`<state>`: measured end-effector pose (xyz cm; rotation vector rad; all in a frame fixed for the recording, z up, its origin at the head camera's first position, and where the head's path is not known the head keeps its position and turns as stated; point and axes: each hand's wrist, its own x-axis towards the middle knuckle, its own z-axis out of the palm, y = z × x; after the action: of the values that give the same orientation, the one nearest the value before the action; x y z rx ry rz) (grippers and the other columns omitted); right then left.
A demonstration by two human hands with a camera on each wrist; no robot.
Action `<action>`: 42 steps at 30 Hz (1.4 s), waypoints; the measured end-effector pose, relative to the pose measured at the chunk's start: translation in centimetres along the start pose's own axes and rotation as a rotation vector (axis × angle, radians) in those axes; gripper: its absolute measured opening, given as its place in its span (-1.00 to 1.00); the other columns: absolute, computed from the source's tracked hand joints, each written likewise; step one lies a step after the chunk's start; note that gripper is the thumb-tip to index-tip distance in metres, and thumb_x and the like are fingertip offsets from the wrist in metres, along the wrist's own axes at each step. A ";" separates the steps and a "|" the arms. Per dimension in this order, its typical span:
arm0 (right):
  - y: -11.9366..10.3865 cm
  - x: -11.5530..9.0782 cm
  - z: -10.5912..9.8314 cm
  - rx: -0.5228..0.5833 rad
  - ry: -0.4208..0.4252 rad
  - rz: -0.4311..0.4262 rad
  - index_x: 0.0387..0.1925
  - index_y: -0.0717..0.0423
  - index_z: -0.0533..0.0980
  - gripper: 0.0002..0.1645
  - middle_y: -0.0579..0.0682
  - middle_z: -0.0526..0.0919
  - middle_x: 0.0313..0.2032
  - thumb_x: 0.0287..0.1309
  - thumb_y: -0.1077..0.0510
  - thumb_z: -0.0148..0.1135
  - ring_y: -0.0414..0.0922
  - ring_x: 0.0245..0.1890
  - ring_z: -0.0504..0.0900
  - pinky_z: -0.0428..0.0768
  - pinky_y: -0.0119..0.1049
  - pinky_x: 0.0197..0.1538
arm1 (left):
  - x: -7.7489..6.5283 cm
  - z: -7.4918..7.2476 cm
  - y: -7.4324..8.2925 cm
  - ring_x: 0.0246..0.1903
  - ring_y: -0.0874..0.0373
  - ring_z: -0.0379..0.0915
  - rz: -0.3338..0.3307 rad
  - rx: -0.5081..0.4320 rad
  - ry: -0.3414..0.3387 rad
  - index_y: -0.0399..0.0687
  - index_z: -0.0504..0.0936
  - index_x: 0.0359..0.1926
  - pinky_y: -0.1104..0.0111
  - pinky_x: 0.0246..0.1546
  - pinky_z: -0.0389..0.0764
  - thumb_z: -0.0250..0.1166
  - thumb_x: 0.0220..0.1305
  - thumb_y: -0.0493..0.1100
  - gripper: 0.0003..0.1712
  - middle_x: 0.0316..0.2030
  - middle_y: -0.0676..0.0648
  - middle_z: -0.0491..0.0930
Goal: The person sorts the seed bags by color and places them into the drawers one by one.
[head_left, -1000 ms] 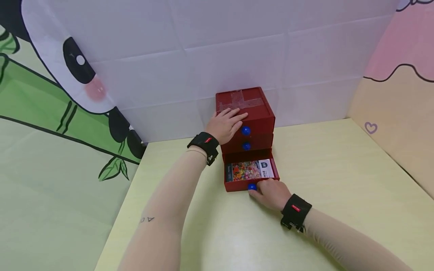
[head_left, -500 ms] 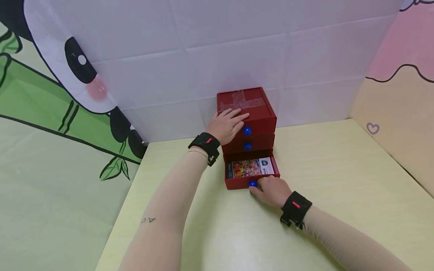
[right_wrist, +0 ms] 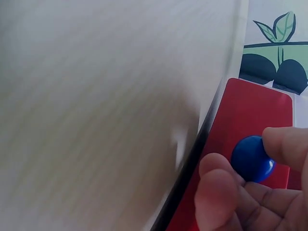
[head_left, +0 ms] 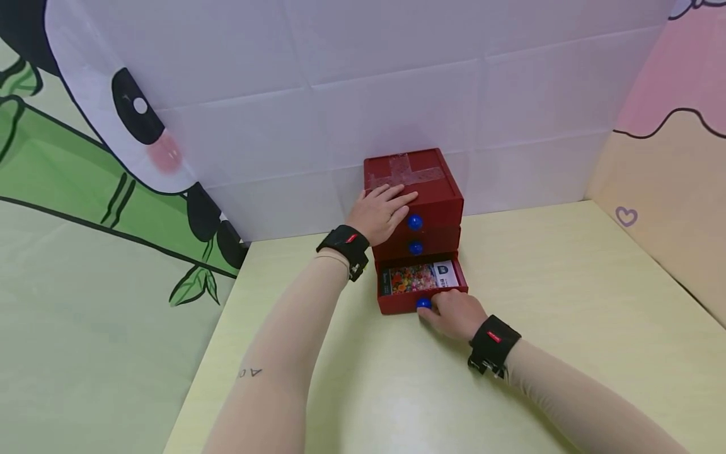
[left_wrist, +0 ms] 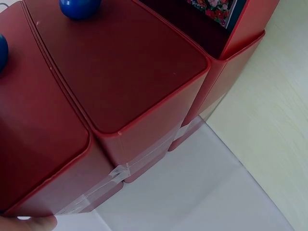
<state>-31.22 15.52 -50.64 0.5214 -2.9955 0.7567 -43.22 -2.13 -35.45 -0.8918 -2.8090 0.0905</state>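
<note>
A red drawer box [head_left: 439, 189] of three stacked drawers, taped on top, stands against the backdrop. My left hand [head_left: 379, 214] rests on its top front edge with the fingers spread; in the left wrist view only a fingertip [left_wrist: 42, 223] shows at the box's corner. The bottom drawer [head_left: 399, 304] is pulled out, and a colourful flower-printed packet [head_left: 414, 277] lies in it. My right hand [head_left: 458, 315] pinches that drawer's blue knob [right_wrist: 252, 158] between thumb and curled fingers. The two upper drawers, with blue knobs [head_left: 416, 247] of their own, are pushed in.
The box stands at the back of a pale wood-look table [head_left: 544, 290]. A printed cloth backdrop [head_left: 272, 139] rises behind it, with more printed cloth at the left and right sides. Both wrists wear black straps [head_left: 495, 345].
The bottom drawer has slid a little way into the box, and my right hand has moved inward with its knob. My left hand keeps its place on the box top.
</note>
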 end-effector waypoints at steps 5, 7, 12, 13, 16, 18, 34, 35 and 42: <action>-0.1 0.2 -0.1 -0.002 -0.004 0.001 -0.76 -0.04 0.43 -0.49 -0.13 0.29 -0.81 0.17 -0.19 0.28 -0.16 -0.74 0.32 0.18 -0.32 -0.62 | 0.0 0.0 0.0 0.44 0.00 -0.08 -0.004 0.001 0.000 0.42 0.11 0.47 -0.12 0.37 -0.04 -0.21 0.50 0.17 -0.44 0.47 0.04 0.06; -0.1 0.2 -0.1 -0.006 -0.006 -0.002 -0.75 -0.04 0.42 -0.49 -0.14 0.28 -0.81 0.17 -0.19 0.28 -0.16 -0.73 0.32 0.17 -0.32 -0.62 | 0.0 -0.1 0.0 0.44 0.00 -0.08 -0.005 0.004 0.000 0.42 0.11 0.47 -0.12 0.37 -0.04 -0.21 0.50 0.17 -0.44 0.47 0.05 0.06; 0.0 0.2 0.1 -0.012 -0.007 -0.009 -0.75 -0.03 0.43 -0.49 -0.16 0.29 -0.80 0.17 -0.18 0.28 -0.17 -0.72 0.34 0.18 -0.32 -0.62 | 0.1 0.0 -0.1 0.44 0.01 -0.09 -0.007 0.006 0.002 0.42 0.11 0.47 -0.11 0.37 -0.04 -0.22 0.50 0.17 -0.44 0.47 0.05 0.05; 0.0 0.2 0.1 -0.012 -0.007 -0.007 -0.75 -0.04 0.44 -0.50 -0.16 0.30 -0.81 0.16 -0.18 0.28 -0.17 -0.72 0.34 0.18 -0.32 -0.62 | 0.1 0.0 -0.1 0.44 0.01 -0.09 -0.008 0.005 0.002 0.42 0.11 0.47 -0.11 0.37 -0.04 -0.22 0.50 0.17 -0.44 0.47 0.05 0.05; 0.0 0.2 0.2 -0.011 -0.011 -0.004 -0.72 -0.04 0.51 -0.53 -0.17 0.34 -0.82 0.15 -0.19 0.29 -0.17 -0.72 0.35 0.21 -0.32 -0.61 | 0.1 0.1 -0.1 0.45 0.01 -0.10 -0.010 0.002 -0.002 0.43 0.11 0.47 -0.10 0.37 -0.05 -0.22 0.50 0.18 -0.44 0.47 0.06 0.05; 0.0 0.2 0.2 -0.008 -0.012 0.000 -0.69 -0.03 0.56 -0.55 -0.17 0.37 -0.82 0.15 -0.19 0.30 -0.17 -0.71 0.36 0.23 -0.32 -0.61 | 0.0 0.1 -0.2 0.45 0.02 -0.10 -0.014 0.001 -0.004 0.43 0.10 0.47 -0.10 0.38 -0.06 -0.22 0.50 0.18 -0.44 0.47 0.06 0.05; 0.3 1.0 0.0 0.043 0.033 0.040 -0.74 -0.03 0.45 -0.50 -0.11 0.32 -0.80 0.19 -0.17 0.26 -0.13 -0.71 0.33 0.21 -0.30 -0.61 | -0.2 0.1 0.0 0.45 0.03 -0.09 -0.031 -0.049 -0.002 0.44 0.13 0.46 -0.09 0.38 -0.07 -0.23 0.50 0.18 -0.45 0.46 0.06 0.08; 0.4 1.1 0.0 0.043 0.032 0.041 -0.75 -0.03 0.45 -0.50 -0.11 0.32 -0.81 0.19 -0.17 0.26 -0.13 -0.71 0.33 0.20 -0.29 -0.62 | -0.2 0.1 0.0 0.45 0.03 -0.10 -0.030 -0.048 -0.003 0.43 0.13 0.46 -0.09 0.38 -0.08 -0.24 0.51 0.18 -0.45 0.46 0.07 0.07; 0.6 1.8 -0.1 0.031 0.038 0.020 -0.79 -0.02 0.41 -0.45 -0.12 0.29 -0.82 0.20 -0.18 0.25 -0.14 -0.74 0.31 0.16 -0.31 -0.64 | -0.1 -0.1 0.1 0.45 0.02 -0.09 -0.026 -0.046 0.001 0.42 0.15 0.46 -0.09 0.38 -0.07 -0.22 0.51 0.16 -0.46 0.46 0.06 0.08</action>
<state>-33.15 15.52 -50.69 0.4733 -2.9631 0.8064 -43.02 -2.11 -35.37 -0.8646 -2.8319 0.0217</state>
